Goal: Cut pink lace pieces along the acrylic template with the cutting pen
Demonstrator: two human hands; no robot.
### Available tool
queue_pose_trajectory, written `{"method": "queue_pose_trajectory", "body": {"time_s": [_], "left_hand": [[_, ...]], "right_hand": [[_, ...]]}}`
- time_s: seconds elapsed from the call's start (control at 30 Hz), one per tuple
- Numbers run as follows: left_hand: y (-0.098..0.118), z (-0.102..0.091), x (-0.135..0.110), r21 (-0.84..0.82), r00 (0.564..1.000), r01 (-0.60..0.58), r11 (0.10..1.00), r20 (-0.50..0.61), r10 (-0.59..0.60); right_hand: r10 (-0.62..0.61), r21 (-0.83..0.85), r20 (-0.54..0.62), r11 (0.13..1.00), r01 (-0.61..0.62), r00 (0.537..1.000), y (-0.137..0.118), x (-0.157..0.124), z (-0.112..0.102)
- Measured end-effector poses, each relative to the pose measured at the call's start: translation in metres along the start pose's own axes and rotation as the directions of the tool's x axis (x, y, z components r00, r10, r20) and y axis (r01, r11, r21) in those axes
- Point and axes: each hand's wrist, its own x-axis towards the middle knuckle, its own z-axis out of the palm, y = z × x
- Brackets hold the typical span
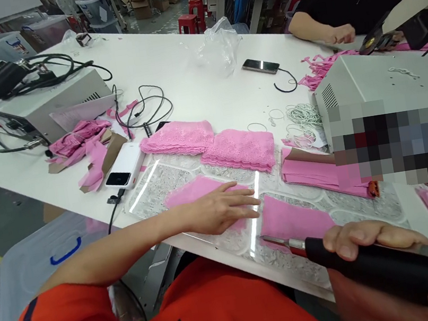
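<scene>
Clasps in a closed right hand (370, 238) a black handheld tool (378, 265), smooth and rounded along the handle, narrowing through a silvery collar to a slim metal tip (276, 240); spreads the left hand (218, 211) loosely, palm down and gripping nothing, over a thin, matte left pink panel (194, 189), partly covering it; cannot tell whether pressing on the cloth; has a roughly rectangular right pink panel (295, 218) lying flat just beside the left fingertips, between both hands; points the tip at its near left corner, contact unclear; works over a glossy, crinkle-patterned clear mat (142, 193) on a smooth white table (167, 60); has a left lace stack (180, 137) and a right lace stack (239, 151), pink and scalloped, touching each other beyond the left hand, with a folded pink fabric bundle (321, 176) beyond the tool.
</scene>
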Motion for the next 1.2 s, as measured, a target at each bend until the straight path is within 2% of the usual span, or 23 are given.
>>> {"method": "queue_pose_trajectory", "body": {"time_s": [0.13,0.3,0.5,0.67,1.2], "left_hand": [[-0.005,-0.008,-0.028,-0.016,0.999,0.050,0.999,0.018,-0.049],[-0.007,-0.005,-0.051,0.005,0.994,0.090,0.996,0.068,-0.090],[-0.008,-0.003,-0.057,0.005,0.993,0.094,0.996,0.077,-0.095],[-0.011,-0.004,-0.060,-0.005,0.993,0.088,0.996,0.074,-0.087],[-0.016,-0.007,-0.066,-0.010,0.995,0.061,0.998,0.076,-0.060]], "right_hand": [[0.022,0.010,0.014,1.000,-0.022,1.000,0.006,-0.002,0.005],[0.043,0.034,0.016,0.998,-0.043,0.999,0.015,-0.004,0.018],[0.061,0.015,0.031,0.998,-0.061,0.998,0.019,-0.006,0.031],[0.049,0.018,0.074,0.999,-0.051,0.996,0.021,-0.006,0.031],[0.047,-0.005,0.074,0.999,-0.047,0.996,0.021,-0.007,0.029]]}}
